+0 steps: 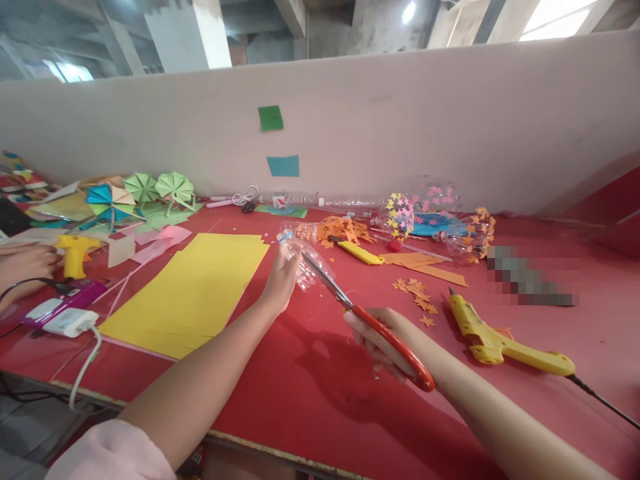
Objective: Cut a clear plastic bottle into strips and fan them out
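Observation:
My left hand (284,275) is closed around the neck end of a clear plastic bottle piece (313,267), which has a blue ring near its top. In my right hand (383,337) is a pair of scissors (387,340) with red handles. Their metal blades point up and left and meet the clear plastic beside my left fingers. I cannot tell whether the blade tips are inside or in front of the plastic. Just behind the bottle piece are a yellow utility knife (359,252) and a heap of orange paper cutouts (345,230).
Yellow paper sheets (200,280) lie to the left, near a purple power strip (70,303). A yellow glue gun (505,343) and orange paper stars (417,293) are on the right. Star-covered bottles (400,217) stand by the wall. Another person's hand (25,270) is far left.

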Motion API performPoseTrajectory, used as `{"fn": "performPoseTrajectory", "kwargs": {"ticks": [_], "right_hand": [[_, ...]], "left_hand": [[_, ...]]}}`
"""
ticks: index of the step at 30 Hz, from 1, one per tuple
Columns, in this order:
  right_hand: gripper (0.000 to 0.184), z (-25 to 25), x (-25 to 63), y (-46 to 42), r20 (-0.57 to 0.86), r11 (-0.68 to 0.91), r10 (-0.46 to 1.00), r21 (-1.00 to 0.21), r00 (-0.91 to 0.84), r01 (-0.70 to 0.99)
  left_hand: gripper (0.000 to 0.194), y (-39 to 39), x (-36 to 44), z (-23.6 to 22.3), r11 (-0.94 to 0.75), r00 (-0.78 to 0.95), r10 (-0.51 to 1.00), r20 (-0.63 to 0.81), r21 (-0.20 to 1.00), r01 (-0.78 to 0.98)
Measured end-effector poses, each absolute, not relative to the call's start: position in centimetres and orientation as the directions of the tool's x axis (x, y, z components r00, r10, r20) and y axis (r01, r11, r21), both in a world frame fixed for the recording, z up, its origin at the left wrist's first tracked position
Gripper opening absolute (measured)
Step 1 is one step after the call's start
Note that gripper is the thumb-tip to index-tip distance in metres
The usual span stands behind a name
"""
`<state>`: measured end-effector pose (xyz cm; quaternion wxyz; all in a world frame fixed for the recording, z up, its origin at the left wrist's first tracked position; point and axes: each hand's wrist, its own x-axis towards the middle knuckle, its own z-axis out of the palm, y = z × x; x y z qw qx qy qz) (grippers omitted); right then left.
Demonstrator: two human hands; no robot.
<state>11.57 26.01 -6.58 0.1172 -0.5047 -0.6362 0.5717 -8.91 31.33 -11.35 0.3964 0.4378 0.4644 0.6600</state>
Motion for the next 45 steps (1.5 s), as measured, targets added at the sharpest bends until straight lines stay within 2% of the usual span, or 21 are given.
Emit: {"fn": "performPoseTrajectory", "kwargs": {"ticks": [5,12,15,20,23,29,36,45], "right_hand": [[0.057,-6.5,11.5,25.8,-0.402,-0.175,0.777,-0.877,-0.485,0.447],[0.049,-6.3,11.1,25.9,-0.450,-0.193,0.810,-0.810,-0.376,0.554],[0.047,-6.3,11.0,25.8,-0.447,-0.182,0.822,-0.793,-0.353,0.581],[0.051,-6.5,11.1,25.8,-0.423,-0.199,0.804,-0.853,-0.418,0.482],[0.050,-6.6,11.2,25.9,-0.396,-0.197,0.789,-0.887,-0.470,0.417],[0.055,-6.8,11.5,26.2,-0.371,-0.171,0.793,-0.897,-0.483,0.408],[0.055,-6.5,11.5,26.2,-0.400,-0.179,0.786,-0.878,-0.472,0.445],[0.052,-6.4,11.5,26.2,-0.419,-0.154,0.790,-0.841,-0.446,0.518]], "left_hand": [[0.042,31.0,-8.5,-11.6,-0.252,-0.230,0.949,0.216,0.957,-0.142],[0.039,30.9,-8.1,-11.3,-0.265,-0.229,0.948,0.222,0.949,-0.174],[0.044,30.9,-8.1,-11.3,-0.228,-0.230,0.955,0.189,0.961,-0.155],[0.056,30.8,-8.2,-11.3,-0.202,-0.231,0.956,0.179,0.976,-0.080],[0.052,30.6,-8.0,-11.0,-0.223,-0.181,0.960,0.214,0.974,-0.032],[0.049,30.3,-7.6,-10.5,-0.256,-0.133,0.958,0.253,0.967,-0.004],[0.040,30.4,-7.7,-10.6,-0.322,-0.129,0.942,0.311,0.943,-0.083],[0.030,30.0,-7.5,-9.8,-0.237,-0.203,0.960,0.192,0.944,-0.228]]}}
